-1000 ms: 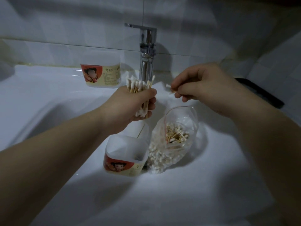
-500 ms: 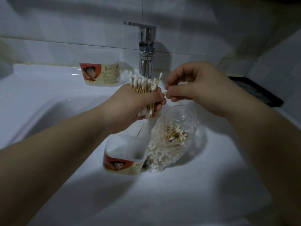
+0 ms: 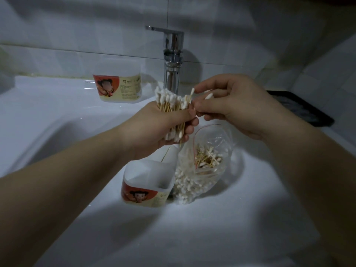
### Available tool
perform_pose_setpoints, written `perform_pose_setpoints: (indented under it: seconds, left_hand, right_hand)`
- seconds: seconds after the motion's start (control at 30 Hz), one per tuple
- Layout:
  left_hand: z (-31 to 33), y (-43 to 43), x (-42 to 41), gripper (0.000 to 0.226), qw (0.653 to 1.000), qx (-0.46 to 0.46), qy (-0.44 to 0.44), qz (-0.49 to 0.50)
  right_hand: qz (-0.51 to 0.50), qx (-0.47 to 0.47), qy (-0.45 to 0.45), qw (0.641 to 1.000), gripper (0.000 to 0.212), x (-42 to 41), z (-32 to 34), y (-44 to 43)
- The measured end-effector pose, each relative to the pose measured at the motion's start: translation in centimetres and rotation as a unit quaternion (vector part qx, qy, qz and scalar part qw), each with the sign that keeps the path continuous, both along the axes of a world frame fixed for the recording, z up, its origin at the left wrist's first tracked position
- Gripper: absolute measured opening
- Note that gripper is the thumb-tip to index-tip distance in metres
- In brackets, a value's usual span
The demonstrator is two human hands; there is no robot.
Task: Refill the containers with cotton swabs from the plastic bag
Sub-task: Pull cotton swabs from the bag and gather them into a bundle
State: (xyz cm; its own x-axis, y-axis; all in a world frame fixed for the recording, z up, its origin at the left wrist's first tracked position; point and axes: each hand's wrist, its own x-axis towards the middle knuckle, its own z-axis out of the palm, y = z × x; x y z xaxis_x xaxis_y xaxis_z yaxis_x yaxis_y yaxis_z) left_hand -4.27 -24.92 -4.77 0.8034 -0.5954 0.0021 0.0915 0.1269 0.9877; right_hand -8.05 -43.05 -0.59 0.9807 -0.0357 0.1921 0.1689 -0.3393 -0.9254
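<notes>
Risk: stray swabs slipping from cotton swab bundle, gripped in left hand above open container, into sink through slack grip or nudge by right hand, pinching swabs at bundle edge. Plastic bag touching container. Versus half-second earlier: right fingers slightly more spread.

white-tipped tan swabs; clear bag; red-and-cream labelled containers; chrome tap
</notes>
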Motion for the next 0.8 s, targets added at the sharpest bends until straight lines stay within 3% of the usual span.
perform_pose_setpoints:
  seconds: [0.27,0.47,0.7,0.8]
  left_hand:
    - [-0.03,0.14,0.12,0.012,1.0,0.013,-0.011,0.016]
    - [-0.06,0.2,0.0,0.024,0.999,0.03,-0.024,0.009]
    - [-0.04,-0.1,-0.21,0.011,0.999,0.035,-0.014,0.028]
    - [0.05,-0.06,-0.21,0.009,0.998,0.041,-0.023,0.031]
  right_hand:
    - [0.002,0.038,-0.009,0.999,0.015,0.4,-0.44,0.35]
    - [-0.009,-0.088,-0.012,0.996,0.022,0.51,-0.84,0.16]
    - [0.023,-0.258,-0.051,0.965,0.037,0.01,-0.72,0.32]
    - [0.015,-0.286,-0.095,0.953,0.029,-0.13,-0.66,0.32]
